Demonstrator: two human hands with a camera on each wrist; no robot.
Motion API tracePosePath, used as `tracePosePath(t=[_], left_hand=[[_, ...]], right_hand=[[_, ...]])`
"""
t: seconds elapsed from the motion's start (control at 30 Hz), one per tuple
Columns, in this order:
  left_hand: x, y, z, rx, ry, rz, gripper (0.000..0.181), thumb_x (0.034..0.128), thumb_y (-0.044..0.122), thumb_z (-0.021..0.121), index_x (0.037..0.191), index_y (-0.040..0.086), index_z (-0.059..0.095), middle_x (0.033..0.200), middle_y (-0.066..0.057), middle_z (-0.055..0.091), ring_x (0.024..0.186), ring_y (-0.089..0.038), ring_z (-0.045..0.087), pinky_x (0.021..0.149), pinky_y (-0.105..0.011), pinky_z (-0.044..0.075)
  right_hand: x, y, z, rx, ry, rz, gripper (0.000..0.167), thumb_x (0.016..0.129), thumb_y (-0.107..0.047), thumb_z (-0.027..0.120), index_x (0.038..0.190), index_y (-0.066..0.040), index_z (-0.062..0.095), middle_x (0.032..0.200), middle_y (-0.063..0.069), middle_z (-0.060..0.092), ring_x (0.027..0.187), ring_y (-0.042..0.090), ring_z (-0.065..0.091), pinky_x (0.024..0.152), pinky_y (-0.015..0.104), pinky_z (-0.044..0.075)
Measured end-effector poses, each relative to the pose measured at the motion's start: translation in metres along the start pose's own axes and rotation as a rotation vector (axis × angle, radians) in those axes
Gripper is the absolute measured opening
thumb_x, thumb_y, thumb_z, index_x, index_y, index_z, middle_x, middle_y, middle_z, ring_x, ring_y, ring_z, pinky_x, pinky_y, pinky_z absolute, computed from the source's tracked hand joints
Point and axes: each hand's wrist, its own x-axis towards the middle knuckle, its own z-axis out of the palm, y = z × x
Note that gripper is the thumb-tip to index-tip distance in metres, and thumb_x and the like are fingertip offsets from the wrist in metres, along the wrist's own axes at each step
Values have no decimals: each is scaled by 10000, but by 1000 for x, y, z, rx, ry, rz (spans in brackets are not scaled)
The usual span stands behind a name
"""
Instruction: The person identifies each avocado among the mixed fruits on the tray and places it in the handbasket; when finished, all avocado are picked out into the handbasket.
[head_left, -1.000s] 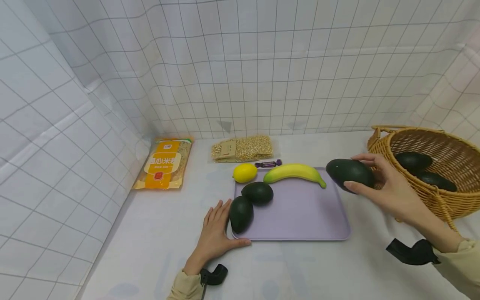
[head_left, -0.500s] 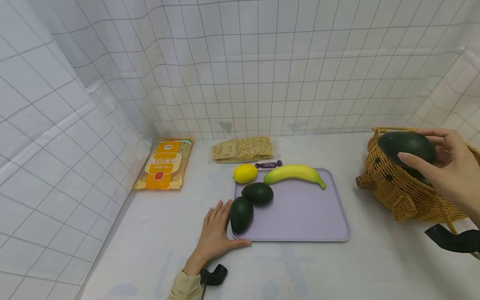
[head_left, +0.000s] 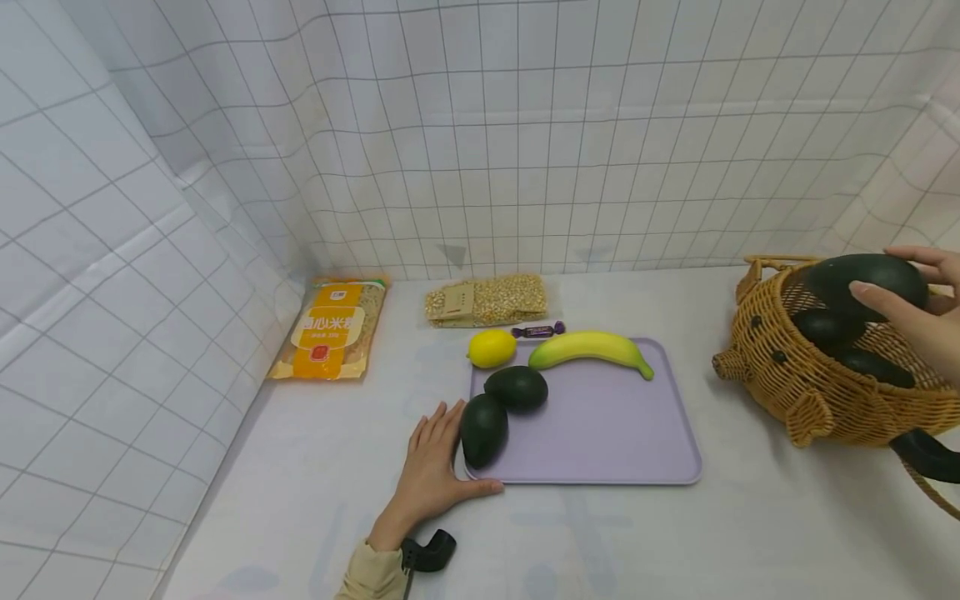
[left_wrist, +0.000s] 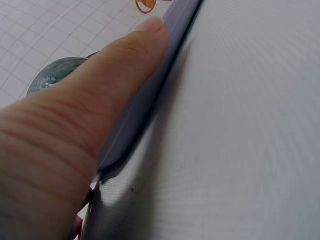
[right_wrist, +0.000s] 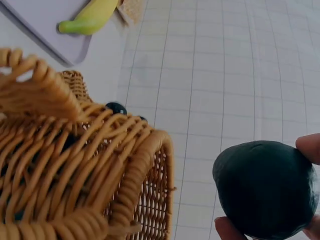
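Observation:
At the far right of the head view my right hand [head_left: 926, 312] holds a dark green avocado [head_left: 862, 282] over the wicker basket [head_left: 772, 392]. The right wrist view shows that avocado [right_wrist: 265, 190] between thumb and fingers, apart from the basket's rim [right_wrist: 150, 155]. Two more avocados [head_left: 828, 327] lie inside the basket. My left hand [head_left: 427, 467] rests at the lower left corner of the lilac tray [head_left: 607, 442], fingers straight and thumb along its near edge. Two avocados [head_left: 483, 429] lie on the tray beside that hand. In the left wrist view the thumb [left_wrist: 115, 65] lies against the tray's edge.
A banana [head_left: 592, 347] lies along the tray's far edge, with a lemon [head_left: 491, 348] at its far left corner. Behind them are a purple wrapped candy [head_left: 537, 330] and a bag of yellow kernels [head_left: 487, 300]. An orange food packet [head_left: 330, 329] lies at the left.
My right hand has carried the avocado rightward from beside the tray to over the basket. My left hand and the things on the tray have stayed in place.

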Motion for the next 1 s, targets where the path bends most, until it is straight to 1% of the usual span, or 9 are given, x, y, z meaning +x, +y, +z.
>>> tracePosePath(t=[0.1, 0.17, 0.27, 0.4, 0.47, 0.7, 0.83, 0.9, 1.0], left_hand=[[0, 0, 0, -1, -2, -2, 1183, 610, 723, 720, 1502, 89, 270, 1521, -86, 288, 1419, -254, 129, 1129, -464, 39], [0, 0, 0, -2, -2, -1, 1184, 609, 722, 721, 1501, 87, 270, 1520, -87, 289, 1419, -254, 130, 1129, -463, 39], [0, -1, 1, -6, 3, -3, 1185, 606, 718, 727, 1502, 90, 271, 1519, -86, 292, 1418, -252, 130, 1129, -459, 39], [0, -1, 1, -6, 2, -6, 1186, 607, 729, 718, 1502, 94, 271, 1520, -85, 290, 1418, -251, 130, 1128, -463, 42], [0, -1, 2, -5, -1, -6, 1187, 608, 737, 710, 1503, 93, 270, 1521, -86, 289, 1418, -253, 130, 1128, -466, 43], [-1, 1, 1, -16, 16, 1, 1180, 606, 715, 730, 1497, 85, 282, 1514, -91, 301, 1415, -265, 145, 1127, -472, 51], [-1, 1, 0, -4, 19, 7, 1182, 608, 730, 716, 1497, 83, 282, 1511, -93, 307, 1412, -274, 153, 1125, -477, 58], [-1, 1, 0, -3, 28, 17, 1176, 612, 730, 713, 1491, 72, 291, 1504, -103, 318, 1407, -292, 166, 1121, -494, 71], [-1, 1, 0, -6, 30, 22, 1174, 615, 730, 711, 1491, 71, 291, 1505, -103, 317, 1406, -295, 167, 1121, -492, 69]], right_hand=[[7, 8, -1, -36, -5, 35, 605, 873, -326, 669, 1430, -279, 437, 1234, 110, 462, 543, -118, 498, 405, 64, 370], [9, 9, -1, -72, 5, 59, 574, 882, -366, 645, 1417, -301, 449, 1125, -1, 470, 580, -119, 473, 426, 49, 357], [5, -6, -3, -96, -39, 52, 580, 908, -332, 610, 1409, -87, 452, 1132, 229, 499, 597, -99, 435, 437, 54, 322], [-1, -22, -4, -83, -91, 23, 528, 920, -270, 591, 1303, 66, 451, 1046, 352, 446, 547, -159, 328, 441, 91, 316], [-3, -23, -3, -82, -88, 26, 516, 923, -272, 584, 1293, 62, 450, 1020, 319, 459, 531, -156, 337, 447, 98, 316], [1, -7, 1, -17, -116, 2, 201, 956, -261, 545, 1122, -363, 494, 1074, 30, 452, 877, 21, 467, 685, 138, 346], [-2, 3, 9, 41, -151, -62, 283, 970, -272, 539, 1250, -241, 566, 1127, -125, 478, 1011, 34, 472, 786, 151, 349], [-13, -11, 13, 35, -178, -74, 326, 973, -284, 538, 1277, -168, 564, 1151, -97, 497, 997, 12, 437, 860, 233, 353], [-36, -45, 19, -15, -215, -122, 335, 965, -284, 562, 1235, -87, 582, 1128, -51, 522, 931, -14, 429, 778, 211, 379]])
